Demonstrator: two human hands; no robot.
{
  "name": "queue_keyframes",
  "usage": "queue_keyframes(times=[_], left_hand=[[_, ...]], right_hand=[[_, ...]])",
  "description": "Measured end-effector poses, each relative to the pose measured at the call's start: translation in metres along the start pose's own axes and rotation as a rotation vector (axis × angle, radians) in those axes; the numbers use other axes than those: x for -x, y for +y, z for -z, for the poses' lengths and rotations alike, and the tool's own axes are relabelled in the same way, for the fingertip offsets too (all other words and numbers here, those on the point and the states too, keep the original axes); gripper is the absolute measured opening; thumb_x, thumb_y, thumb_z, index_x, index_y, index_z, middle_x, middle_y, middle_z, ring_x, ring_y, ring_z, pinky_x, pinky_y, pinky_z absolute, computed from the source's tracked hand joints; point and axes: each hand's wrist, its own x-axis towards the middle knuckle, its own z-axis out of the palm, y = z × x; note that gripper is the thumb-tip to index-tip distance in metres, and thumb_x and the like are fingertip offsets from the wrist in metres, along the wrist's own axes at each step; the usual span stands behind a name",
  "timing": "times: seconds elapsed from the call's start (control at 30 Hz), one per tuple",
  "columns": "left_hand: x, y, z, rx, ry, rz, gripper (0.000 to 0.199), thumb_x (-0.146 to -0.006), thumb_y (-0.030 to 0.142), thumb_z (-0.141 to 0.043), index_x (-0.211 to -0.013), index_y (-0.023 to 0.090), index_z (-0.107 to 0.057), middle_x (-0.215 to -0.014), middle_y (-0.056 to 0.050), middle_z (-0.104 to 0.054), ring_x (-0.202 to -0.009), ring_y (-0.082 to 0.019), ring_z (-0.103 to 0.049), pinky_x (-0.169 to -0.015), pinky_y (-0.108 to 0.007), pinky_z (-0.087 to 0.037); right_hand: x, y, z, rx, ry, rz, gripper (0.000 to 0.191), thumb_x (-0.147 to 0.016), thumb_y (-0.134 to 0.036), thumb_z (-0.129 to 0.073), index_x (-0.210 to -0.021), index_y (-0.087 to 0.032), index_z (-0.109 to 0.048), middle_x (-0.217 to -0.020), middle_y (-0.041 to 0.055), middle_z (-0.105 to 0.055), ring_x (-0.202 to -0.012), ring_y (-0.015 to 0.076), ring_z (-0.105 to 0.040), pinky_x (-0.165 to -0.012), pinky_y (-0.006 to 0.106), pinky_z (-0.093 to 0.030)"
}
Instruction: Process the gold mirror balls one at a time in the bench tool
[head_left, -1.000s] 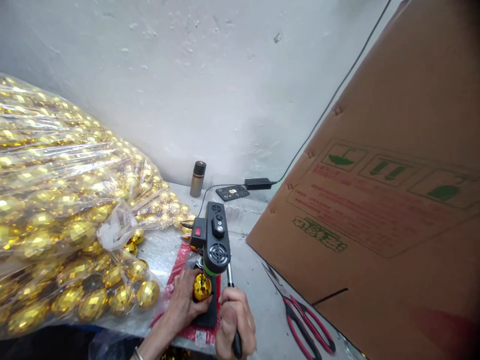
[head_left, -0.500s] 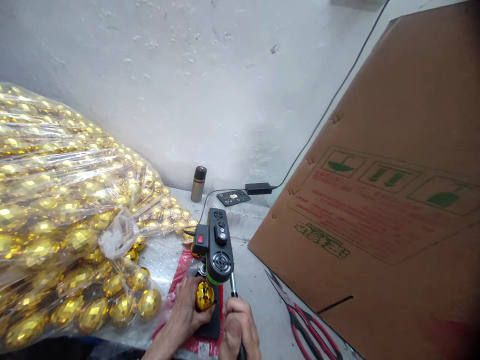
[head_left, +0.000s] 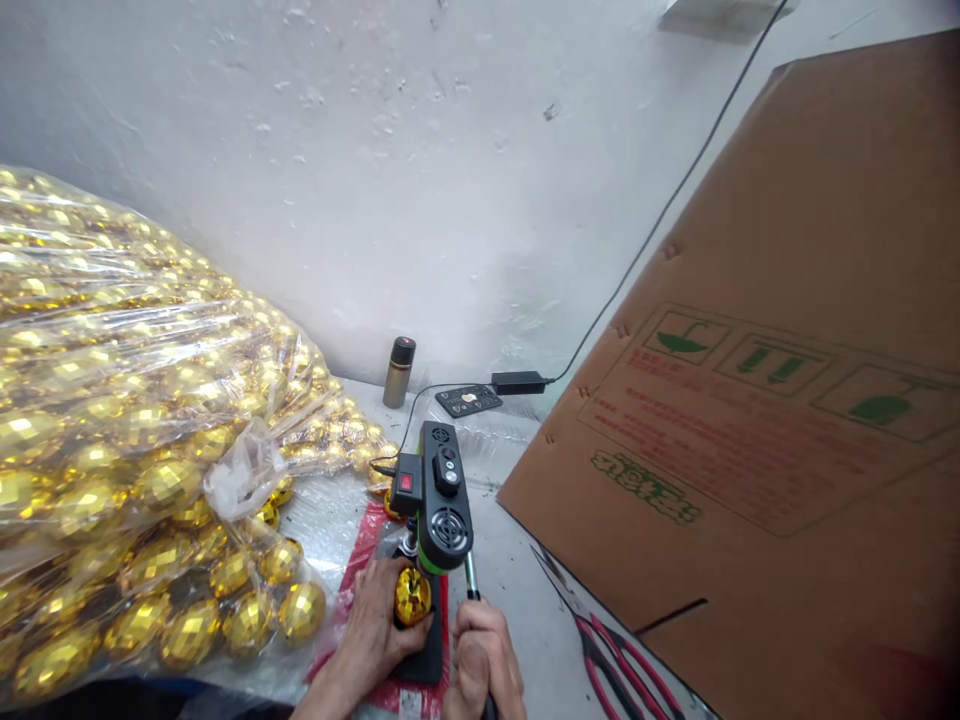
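Note:
My left hand (head_left: 373, 622) is closed around a shiny gold faceted ball (head_left: 412, 596), fingers on its left and thumb along its lower side. The ball sits over the black base (head_left: 420, 662) of a small bench machine (head_left: 444, 500), just below the front end of its black head. My right hand (head_left: 484, 660) grips the machine's lever (head_left: 471, 575), a metal rod with a dark handle, at the right of the base. Under the machine lies a red plastic sheet (head_left: 363, 548).
Large clear bags of gold balls (head_left: 150, 400) fill the left. A cardboard box (head_left: 750, 400) leans at the right, with red-handled scissors (head_left: 607, 650) before it. Behind stand a bottle (head_left: 398, 372), a dark phone-like slab (head_left: 468, 400) and a power adapter (head_left: 519, 382) with its cable.
The view has shifted slightly, so everything sits a little lower and further right. Both hands keep their holds on the ball and the lever.

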Motion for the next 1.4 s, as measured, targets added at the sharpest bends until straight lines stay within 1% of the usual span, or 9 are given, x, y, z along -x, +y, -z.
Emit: queue_keyframes(times=[0.37,0.6,0.73,0.83,0.97,1.1,1.17,1.27,1.4], left_hand=[[-0.003,0.004,0.002,-0.001,-0.022,0.022,0.044,-0.069,0.032,-0.073,-0.112,0.019,-0.068,-0.106,-0.012,-0.073,-0.100,-0.035,-0.067,-0.090,-0.049,-0.048],[-0.002,0.003,0.002,-0.001,-0.042,0.024,0.048,-0.071,0.032,-0.072,-0.117,0.019,-0.067,-0.110,-0.013,-0.072,-0.104,-0.036,-0.066,-0.093,-0.051,-0.048],[-0.006,0.001,0.003,-0.003,-0.019,-0.005,0.048,-0.071,0.033,-0.074,-0.116,0.020,-0.066,-0.110,-0.012,-0.072,-0.105,-0.036,-0.066,-0.094,-0.054,-0.049],[-0.003,0.002,0.007,0.013,-0.019,-0.024,0.050,-0.072,0.030,-0.074,-0.120,0.019,-0.065,-0.114,-0.013,-0.072,-0.107,-0.036,-0.066,-0.094,-0.054,-0.051],[0.026,-0.006,0.013,-0.010,-0.019,-0.102,0.056,-0.075,0.028,-0.076,-0.129,0.021,-0.062,-0.122,-0.015,-0.070,-0.113,-0.035,-0.066,-0.096,-0.052,-0.054],[0.052,-0.020,0.023,-0.099,-0.045,-0.219,0.085,-0.067,0.058,-0.086,-0.139,0.023,-0.058,-0.139,-0.019,-0.064,-0.128,-0.043,-0.058,-0.105,-0.061,-0.048],[0.040,-0.019,0.030,-0.092,-0.012,-0.189,0.084,-0.075,0.067,-0.075,-0.143,0.023,-0.054,-0.145,-0.019,-0.060,-0.133,-0.042,-0.054,-0.109,-0.062,-0.045],[-0.012,-0.008,0.041,0.014,0.095,-0.024,0.048,-0.097,0.044,-0.048,-0.138,0.021,-0.057,-0.143,-0.016,-0.061,-0.135,-0.034,-0.053,-0.114,-0.060,-0.039],[-0.091,0.006,0.038,0.148,0.079,0.030,0.031,-0.088,0.026,-0.054,-0.116,0.016,-0.066,-0.120,-0.013,-0.071,-0.115,-0.031,-0.063,-0.106,-0.051,-0.045]], right_hand=[[0.018,0.016,-0.006,0.010,0.006,0.022,0.030,-0.102,-0.017,-0.041,-0.074,-0.023,-0.051,-0.072,-0.0013,-0.058,-0.064,0.0140,-0.055,-0.069,0.030,-0.045],[0.024,0.039,-0.005,-0.014,-0.059,0.189,0.029,-0.100,-0.012,-0.037,-0.078,-0.023,-0.053,-0.074,-0.0001,-0.059,-0.064,0.0143,-0.058,-0.066,0.028,-0.048],[-0.003,0.020,0.006,-0.040,-0.186,0.205,0.026,-0.099,-0.012,-0.039,-0.078,-0.022,-0.052,-0.075,-0.0001,-0.058,-0.062,0.0121,-0.057,-0.058,0.023,-0.047],[-0.035,-0.010,0.012,-0.057,-0.203,0.053,0.025,-0.099,-0.009,-0.041,-0.081,-0.022,-0.051,-0.072,-0.0018,-0.053,-0.059,0.0103,-0.052,-0.054,0.021,-0.041],[-0.062,-0.035,0.010,-0.058,-0.176,0.022,0.026,-0.100,-0.010,-0.045,-0.078,-0.022,-0.051,-0.069,-0.0029,-0.053,-0.060,0.0101,-0.052,-0.056,0.020,-0.042],[-0.058,-0.034,0.007,-0.053,-0.162,0.043,0.025,-0.100,-0.009,-0.044,-0.080,-0.022,-0.052,-0.070,-0.0034,-0.053,-0.060,0.0092,-0.052,-0.056,0.018,-0.043],[-0.053,-0.031,0.007,-0.055,-0.166,0.065,0.024,-0.100,-0.009,-0.044,-0.081,-0.022,-0.053,-0.071,-0.0029,-0.053,-0.062,0.0092,-0.053,-0.057,0.018,-0.044],[-0.050,-0.029,0.007,-0.070,-0.170,0.088,0.025,-0.100,-0.008,-0.043,-0.082,-0.022,-0.053,-0.071,-0.0025,-0.053,-0.061,0.0091,-0.052,-0.057,0.017,-0.044],[-0.048,-0.029,0.006,-0.095,-0.173,0.086,0.027,-0.101,-0.007,-0.041,-0.080,-0.021,-0.050,-0.071,-0.0024,-0.051,-0.059,0.0086,-0.050,-0.055,0.017,-0.044]])
